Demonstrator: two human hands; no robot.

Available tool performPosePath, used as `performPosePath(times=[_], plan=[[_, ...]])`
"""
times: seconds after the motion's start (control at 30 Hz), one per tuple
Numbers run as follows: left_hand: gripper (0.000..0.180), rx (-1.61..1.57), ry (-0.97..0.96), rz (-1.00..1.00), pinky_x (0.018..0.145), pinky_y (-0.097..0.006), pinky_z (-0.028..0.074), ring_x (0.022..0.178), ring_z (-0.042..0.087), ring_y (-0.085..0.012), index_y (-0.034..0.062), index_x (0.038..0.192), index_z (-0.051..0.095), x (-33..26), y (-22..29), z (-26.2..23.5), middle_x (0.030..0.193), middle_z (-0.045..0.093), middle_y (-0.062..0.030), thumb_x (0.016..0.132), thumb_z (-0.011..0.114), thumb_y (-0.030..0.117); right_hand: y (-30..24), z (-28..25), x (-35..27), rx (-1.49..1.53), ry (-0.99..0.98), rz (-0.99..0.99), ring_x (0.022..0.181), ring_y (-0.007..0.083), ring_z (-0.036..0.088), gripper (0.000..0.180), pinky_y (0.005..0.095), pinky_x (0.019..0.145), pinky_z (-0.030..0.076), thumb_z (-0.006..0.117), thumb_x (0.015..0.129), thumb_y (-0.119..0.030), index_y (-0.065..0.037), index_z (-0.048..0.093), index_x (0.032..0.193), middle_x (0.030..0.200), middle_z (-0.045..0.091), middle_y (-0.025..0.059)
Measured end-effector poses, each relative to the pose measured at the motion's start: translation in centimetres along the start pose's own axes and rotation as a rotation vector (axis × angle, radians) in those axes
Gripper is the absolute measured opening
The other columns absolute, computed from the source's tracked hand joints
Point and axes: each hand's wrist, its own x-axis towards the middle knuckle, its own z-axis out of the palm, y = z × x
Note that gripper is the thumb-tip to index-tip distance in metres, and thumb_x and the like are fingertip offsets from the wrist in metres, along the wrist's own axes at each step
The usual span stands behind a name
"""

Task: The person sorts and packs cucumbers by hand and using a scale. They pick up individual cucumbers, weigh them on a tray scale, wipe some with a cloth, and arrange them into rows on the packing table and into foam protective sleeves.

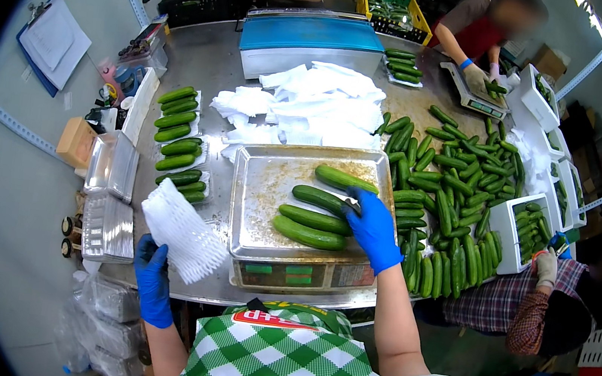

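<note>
Blue-gloved, the left hand (pixel 153 284) is pinching a white foam net (pixel 185 233) by its near left edge, thumb against bent fingers, probably so that the limp sheet is spreading flat rather than crumpling. The right hand (pixel 374 233), partly open, is bending over the right side of a metal tray (pixel 260 179), its fingertips meeting the right end of one cucumber (pixel 318 199); whether they are gripping it, I cannot tell. Four cucumbers (pixel 308 233) are lying side by side on this tray, atop a scale (pixel 331 276); its raised rim is likely keeping them from rolling off. They are looking glossy, slender and nearly straight, the nearest showing a lighter green, the second from the far side a darker one. A cucumber heap (pixel 461 182) is spreading to the right, seemingly for easy reach.
</note>
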Motion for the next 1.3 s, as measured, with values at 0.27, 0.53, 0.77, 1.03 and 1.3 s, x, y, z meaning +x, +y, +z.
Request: performPosePath(times=[0.27,0.53,0.77,1.03,1.3], plan=[[0.027,-0.061,-0.003,0.036,0.083,-0.025,0.042,0.091,0.055,-0.013,0.0011,0.107,0.055,0.6,0.3,-3.1,0.101,0.06,-0.0048,0.081,0.06,0.002,1.7,0.9,0.7,-0.013,-0.09,-0.014,0.094,0.0336,0.054,0.034,0.0401,0.082,0.043,0.062,0.079,-0.022,-0.002,0.058,0.107,0.098,0.058,0.0175],[0.022,-0.01,0.007,0.046,0.081,-0.025,0.041,0.088,0.054,-0.0122,0.001,0.102,0.055,1.1,-0.3,-4.1,0.098,0.059,-0.0041,0.081,0.06,0.002,0.2,0.2,0.4,0.135,-0.077,-0.115,0.092,0.0337,0.053,0.031,0.0391,0.082,0.043,0.063,0.078,-0.016,-0.003,0.058,0.106,0.095,0.057,0.016],[0.017,-0.05,0.01,0.066,0.076,-0.024,0.041,0.084,0.052,-0.0112,0.0015,0.096,0.055,1.6,-0.7,-2.8,0.092,0.057,-0.0026,0.08,0.06,0.002,0.0,1.8,1.4,-0.042,0.01,-0.221,0.09,0.0342,0.053,0.027,0.0408,0.08,0.043,0.062,0.077,-0.014,-0.006,0.059,0.102,0.094,0.057,0.0155],[0.017,-0.046,0.026,0.043,0.078,-0.024,0.04,0.084,0.052,-0.0103,0.002,0.096,0.055,1.1,-0.2,-3.2,0.09,0.057,-0.0016,0.081,0.061,0.004,-3.6,0.7,-3.6,-0.2,-0.185,-0.309,0.086,0.03,0.054,0.035,0.0403,0.076,0.044,0.067,0.069,-0.016,-0.009,0.057,0.103,0.09,0.057,0.0105],[0.018,-0.048,0.001,0.048,0.079,-0.025,0.041,0.086,0.053,-0.0111,0.0018,0.098,0.055,1.6,-0.5,-4.3,0.093,0.057,-0.0018,0.081,0.06,0.004,-4.1,1.8,-4.9,-0.241,-0.15,-0.343,0.086,0.0302,0.054,0.036,0.0398,0.076,0.043,0.065,0.07,-0.017,-0.006,0.057,0.103,0.09,0.057,0.0115]])
